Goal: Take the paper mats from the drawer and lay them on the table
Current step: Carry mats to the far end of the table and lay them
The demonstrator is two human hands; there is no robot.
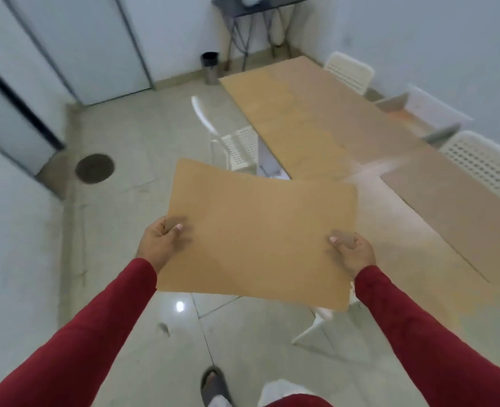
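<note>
I hold a brown paper mat (260, 233) flat in the air in front of me, over the floor just short of the table's near-left edge. My left hand (162, 243) pinches its left edge, thumb on top. My right hand (350, 249) pinches its right edge the same way. The long table (360, 160) stretches away ahead and to the right. Brown mats lie on it: one at the far end (281, 92), one in the middle (310, 154), and one at the near right (454, 218). The drawer is not in view.
White perforated chairs stand around the table: one on the left side (234, 145), two on the right (350, 71) (483, 163). A white chair leg (310, 327) shows under the held mat. A metal bin (210, 67) and a dark side table (254, 10) stand at the far wall.
</note>
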